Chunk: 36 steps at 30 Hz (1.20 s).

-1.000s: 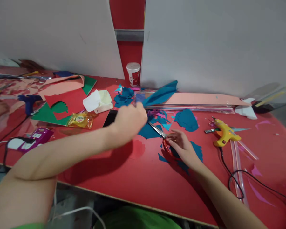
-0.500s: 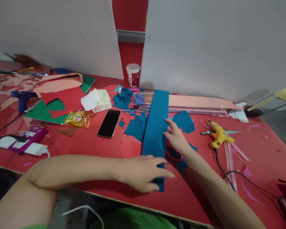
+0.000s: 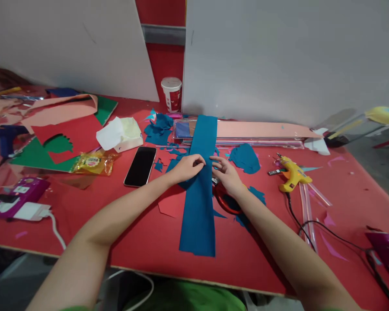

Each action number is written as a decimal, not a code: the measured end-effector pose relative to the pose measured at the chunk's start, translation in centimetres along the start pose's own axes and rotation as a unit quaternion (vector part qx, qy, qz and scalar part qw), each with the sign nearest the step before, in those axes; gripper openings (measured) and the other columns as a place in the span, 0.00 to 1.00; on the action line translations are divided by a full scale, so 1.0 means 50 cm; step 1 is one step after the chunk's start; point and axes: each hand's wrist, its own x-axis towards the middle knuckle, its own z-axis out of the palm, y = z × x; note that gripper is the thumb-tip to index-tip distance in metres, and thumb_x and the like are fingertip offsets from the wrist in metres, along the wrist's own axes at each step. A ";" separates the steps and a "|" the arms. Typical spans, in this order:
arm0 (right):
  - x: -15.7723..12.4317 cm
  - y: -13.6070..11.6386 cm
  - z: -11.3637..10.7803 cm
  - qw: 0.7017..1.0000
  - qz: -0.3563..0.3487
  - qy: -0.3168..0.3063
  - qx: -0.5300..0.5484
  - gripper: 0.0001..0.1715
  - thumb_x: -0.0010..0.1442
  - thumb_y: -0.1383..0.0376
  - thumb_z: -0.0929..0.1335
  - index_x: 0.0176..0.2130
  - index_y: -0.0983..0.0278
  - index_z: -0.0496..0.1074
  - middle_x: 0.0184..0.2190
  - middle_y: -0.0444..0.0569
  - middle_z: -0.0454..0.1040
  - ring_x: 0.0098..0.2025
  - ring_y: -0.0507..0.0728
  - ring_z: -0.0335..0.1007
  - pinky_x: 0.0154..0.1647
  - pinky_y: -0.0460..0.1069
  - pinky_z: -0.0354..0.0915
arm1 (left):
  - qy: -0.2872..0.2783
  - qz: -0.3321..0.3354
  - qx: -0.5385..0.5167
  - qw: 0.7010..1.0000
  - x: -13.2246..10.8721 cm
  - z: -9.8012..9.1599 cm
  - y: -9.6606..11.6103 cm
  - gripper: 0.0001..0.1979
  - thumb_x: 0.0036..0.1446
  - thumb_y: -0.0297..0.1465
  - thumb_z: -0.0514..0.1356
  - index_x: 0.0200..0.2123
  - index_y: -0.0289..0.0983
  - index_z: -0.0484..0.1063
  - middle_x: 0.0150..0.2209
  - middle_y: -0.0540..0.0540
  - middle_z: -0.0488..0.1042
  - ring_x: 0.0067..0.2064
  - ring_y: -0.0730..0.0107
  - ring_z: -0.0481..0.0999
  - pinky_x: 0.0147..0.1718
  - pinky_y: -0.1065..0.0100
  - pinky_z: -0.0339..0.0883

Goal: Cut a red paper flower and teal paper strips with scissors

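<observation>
One blue strip (image 3: 198, 216) lies under the curled left hand (image 3: 187, 168); whether it pinches is unclear. The right hand (image 3: 227, 175) spreads loosely above one pair of scissors (image 3: 221, 200); left of both lies one phone (image 3: 140, 166).

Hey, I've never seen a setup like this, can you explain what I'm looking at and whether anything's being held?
There's no machine here: these are a person's bare hands, seen from a camera worn on the head, looking forward and down. The left hand is on a long blue strip, with its fingers curled. The right hand is at the strip's right edge, with red-handled scissors partly hidden beneath it. I can't tell whether either hand is gripping anything. Around them on the red table lie a phone, blue scraps and a yellow glue gun. A paper cup stands at the back.
</observation>
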 end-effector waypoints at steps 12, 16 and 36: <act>-0.011 0.045 0.004 0.982 -0.129 0.009 -0.137 0.17 0.52 0.66 0.67 0.39 0.58 0.55 0.32 0.42 0.64 0.27 0.50 0.65 0.28 0.47 0.63 | -0.011 0.007 -0.069 0.998 -0.031 0.036 -0.019 0.15 0.44 0.38 0.61 0.22 0.36 0.57 0.23 0.54 0.59 0.24 0.78 0.59 0.23 0.73 0.53; -0.013 0.044 0.001 0.972 -0.136 -0.002 -0.193 0.18 0.53 0.67 0.65 0.44 0.59 0.55 0.34 0.46 0.64 0.29 0.52 0.65 0.30 0.49 0.63 | -0.019 0.007 -0.052 0.998 -0.031 0.036 -0.017 0.16 0.44 0.38 0.61 0.21 0.37 0.57 0.22 0.54 0.59 0.24 0.77 0.59 0.24 0.73 0.53; -0.019 0.024 0.007 0.933 -0.202 0.053 -0.294 0.06 0.50 0.72 0.61 0.30 0.61 0.60 0.24 0.43 0.61 0.25 0.52 0.60 0.26 0.47 0.59 | 0.000 -0.019 -0.123 0.992 -0.031 0.039 -0.019 0.10 0.51 0.33 0.54 0.22 0.36 0.59 0.23 0.53 0.60 0.27 0.75 0.59 0.28 0.72 0.54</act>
